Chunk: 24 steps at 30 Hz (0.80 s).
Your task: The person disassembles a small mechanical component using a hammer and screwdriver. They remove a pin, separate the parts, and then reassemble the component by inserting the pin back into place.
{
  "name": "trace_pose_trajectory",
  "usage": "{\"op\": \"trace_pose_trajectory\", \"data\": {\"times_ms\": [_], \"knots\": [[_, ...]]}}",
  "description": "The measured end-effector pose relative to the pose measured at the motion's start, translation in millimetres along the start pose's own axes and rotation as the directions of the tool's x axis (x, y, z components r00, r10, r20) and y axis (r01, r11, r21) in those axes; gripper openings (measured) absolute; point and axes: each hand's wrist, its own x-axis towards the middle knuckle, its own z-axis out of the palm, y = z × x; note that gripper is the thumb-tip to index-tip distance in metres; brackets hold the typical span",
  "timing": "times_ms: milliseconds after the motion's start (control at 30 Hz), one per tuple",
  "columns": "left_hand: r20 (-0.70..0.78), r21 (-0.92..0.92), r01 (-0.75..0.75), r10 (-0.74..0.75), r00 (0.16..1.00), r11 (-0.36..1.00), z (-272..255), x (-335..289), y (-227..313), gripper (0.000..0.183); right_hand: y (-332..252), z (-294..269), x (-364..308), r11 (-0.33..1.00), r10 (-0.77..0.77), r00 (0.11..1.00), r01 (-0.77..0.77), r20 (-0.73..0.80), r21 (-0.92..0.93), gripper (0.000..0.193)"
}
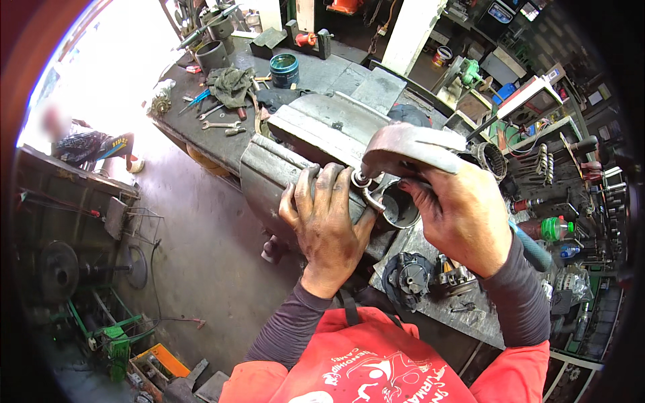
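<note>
The right hand (470,215) grasps the curved part (413,144), with the thumb below it and the other fingers mostly hidden. This part is above and to the right of the left fingertips. Its lower end comes down to the small ring (361,178), just beside the left index finger; whether they touch, I cannot tell. The left hand (332,228) lays its fingers on the vise (265,168), with the thumb under the ring; I cannot tell if it really pinches it.

For good work, I think the left fingers should hold the ring firm against the vise, while the right fingers guide the curved part slowly and straight. The left index tip should stay out of the gap, because it may be squeezed.

The left hand is palm down, its fingers pointing forward. The right forearm comes from the lower right, with the thumb turned toward the left fingers.
</note>
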Motion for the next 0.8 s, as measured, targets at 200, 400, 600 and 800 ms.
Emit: {"op": "trace_pose_trajectory", "data": {"times_ms": [200,400,600,800], "knots": [[0.009,-0.008,0.004,-0.004,1.000,1.000,0.1,0.1,-1.2,0.067,0.8,1.8,-2.0,0.995,0.047,0.987,-0.033,0.153,-0.093,0.037],[-0.005,0.003,-0.010,0.010,1.000,1.000,0.5,-0.8,-1.0,0.074,1.2,1.4,0.0,0.998,0.008,0.995,-0.015,-0.100,-0.065,0.026],[0.000,-0.004,0.001,-0.001,1.000,1.000,0.3,-0.8,-0.4,0.070,0.9,1.5,-5.5,0.995,0.079,0.992,-0.072,0.098,-0.072,0.027],[-0.011,-0.019,-0.004,0.004,1.000,1.000,-0.6,0.5,-0.4,0.066,-5.2,1.7,-2.2,0.994,0.048,0.997,-0.054,-0.063,-0.099,0.029]]}}
